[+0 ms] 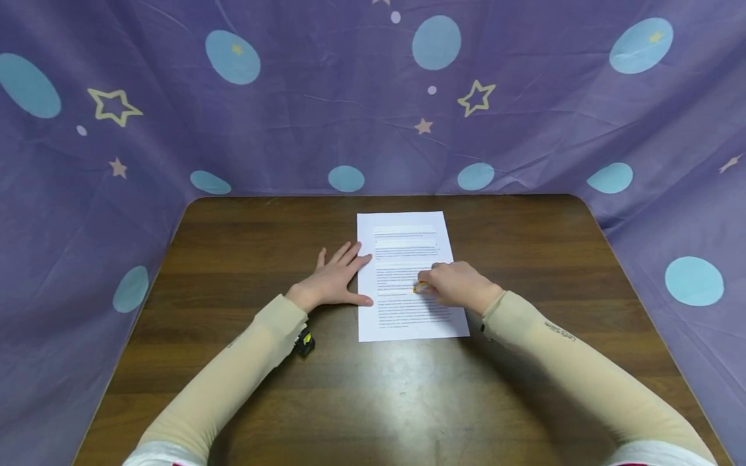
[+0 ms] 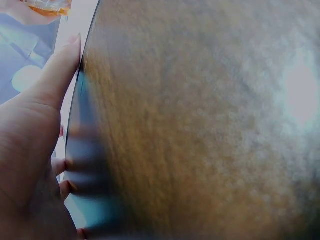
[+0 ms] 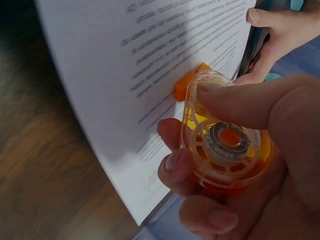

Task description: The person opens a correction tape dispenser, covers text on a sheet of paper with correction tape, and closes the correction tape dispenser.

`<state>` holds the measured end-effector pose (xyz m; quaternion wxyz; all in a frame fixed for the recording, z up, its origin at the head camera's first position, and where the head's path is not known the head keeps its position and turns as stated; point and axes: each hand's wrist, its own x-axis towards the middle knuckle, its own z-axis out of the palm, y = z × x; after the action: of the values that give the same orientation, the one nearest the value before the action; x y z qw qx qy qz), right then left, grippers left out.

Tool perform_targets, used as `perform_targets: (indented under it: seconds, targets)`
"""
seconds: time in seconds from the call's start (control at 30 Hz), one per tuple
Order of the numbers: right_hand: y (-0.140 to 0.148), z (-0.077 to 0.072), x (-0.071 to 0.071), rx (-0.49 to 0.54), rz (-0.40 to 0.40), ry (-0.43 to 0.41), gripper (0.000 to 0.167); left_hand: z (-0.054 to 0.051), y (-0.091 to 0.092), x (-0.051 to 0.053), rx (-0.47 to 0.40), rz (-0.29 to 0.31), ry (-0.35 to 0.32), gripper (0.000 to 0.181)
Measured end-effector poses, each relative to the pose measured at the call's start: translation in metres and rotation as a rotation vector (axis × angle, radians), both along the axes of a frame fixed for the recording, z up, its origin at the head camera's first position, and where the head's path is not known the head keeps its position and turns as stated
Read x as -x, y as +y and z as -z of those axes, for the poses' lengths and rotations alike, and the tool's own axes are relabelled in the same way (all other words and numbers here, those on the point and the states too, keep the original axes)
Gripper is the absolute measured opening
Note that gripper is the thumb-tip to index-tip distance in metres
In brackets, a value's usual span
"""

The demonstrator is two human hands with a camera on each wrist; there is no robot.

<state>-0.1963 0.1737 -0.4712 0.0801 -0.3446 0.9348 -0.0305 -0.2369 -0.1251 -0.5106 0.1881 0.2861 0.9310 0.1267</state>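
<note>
A printed sheet of paper lies on the table, its lines of text broken by several whiter bands. Fingers spread, my left hand rests at the sheet's left edge, with the thumb and index fingertip on the paper. My right hand grips a clear and orange correction tape dispenser over the middle of the page. In the right wrist view, the thumb lies along the dispenser's side and the other fingers curl beneath it. Its orange tip is at the printed lines; exact contact is hard to tell.
The brown wooden table has rounded far corners. A purple curtain with stars and blue dots hangs around its back and sides. A small black and yellow-green device sits beneath the left wrist.
</note>
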Motion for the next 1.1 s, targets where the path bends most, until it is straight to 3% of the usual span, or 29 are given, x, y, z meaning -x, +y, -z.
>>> perform_targets:
  seconds: [0.8,1.1]
  targets:
    - [0.053,0.000,-0.007,0.011,0.077,0.003,0.011,-0.001,-0.001,0.000,0.012,0.011,0.009,0.110]
    - [0.058,0.003,-0.008,0.003,0.075,0.023,0.010,0.000,-0.002,0.000,0.008,0.019,0.007,0.109]
